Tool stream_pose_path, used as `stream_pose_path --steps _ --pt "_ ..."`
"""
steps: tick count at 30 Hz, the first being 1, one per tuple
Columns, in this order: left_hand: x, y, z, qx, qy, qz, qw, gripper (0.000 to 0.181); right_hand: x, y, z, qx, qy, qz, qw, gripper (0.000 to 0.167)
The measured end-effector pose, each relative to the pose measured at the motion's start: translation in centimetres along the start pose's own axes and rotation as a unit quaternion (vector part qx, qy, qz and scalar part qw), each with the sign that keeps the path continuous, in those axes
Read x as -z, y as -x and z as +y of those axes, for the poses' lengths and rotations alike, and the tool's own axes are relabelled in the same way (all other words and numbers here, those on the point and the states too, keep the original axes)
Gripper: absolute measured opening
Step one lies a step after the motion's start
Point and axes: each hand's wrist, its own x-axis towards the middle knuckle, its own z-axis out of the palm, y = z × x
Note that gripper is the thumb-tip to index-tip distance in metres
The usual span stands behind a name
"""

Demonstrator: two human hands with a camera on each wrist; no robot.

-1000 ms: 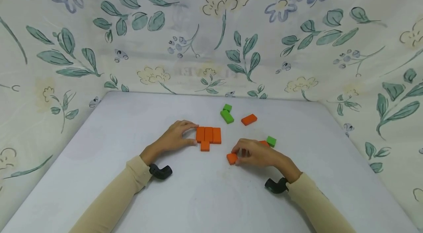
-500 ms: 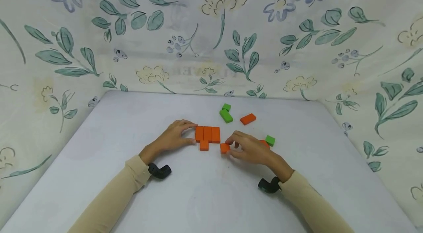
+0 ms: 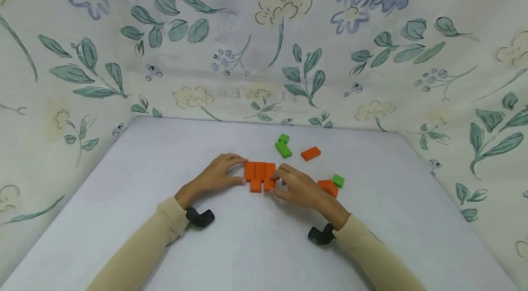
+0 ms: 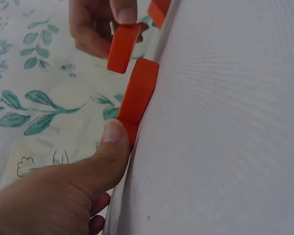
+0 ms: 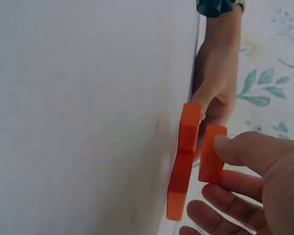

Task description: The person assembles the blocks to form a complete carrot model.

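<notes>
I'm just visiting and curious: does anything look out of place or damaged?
Nothing looks spilled or visibly damaged. At most, the long green block and loose orange block near it lie askew, unlike the neatly aligned orange row.

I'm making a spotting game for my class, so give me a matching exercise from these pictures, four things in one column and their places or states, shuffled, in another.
Things
1. Left grip
2. Right grip
3. Longer green block
4. Rightmost green block

Places and states
A. Beside an orange piece
B. At the left end of the orange row
C. Next to a smaller green block
D. Pinching an orange block

Right pairs: 1-B, 2-D, 3-C, 4-A.
</notes>
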Motion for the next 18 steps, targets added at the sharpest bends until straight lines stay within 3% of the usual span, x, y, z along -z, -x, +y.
stream_pose_path --steps 18 --pt "-0.2 -0.2 -0.2 0.006 -0.004 0.002 1.0000 0.066 -1.6 -0.4 0.3 -0.010 -0.017 0.028 0.9994 0.030"
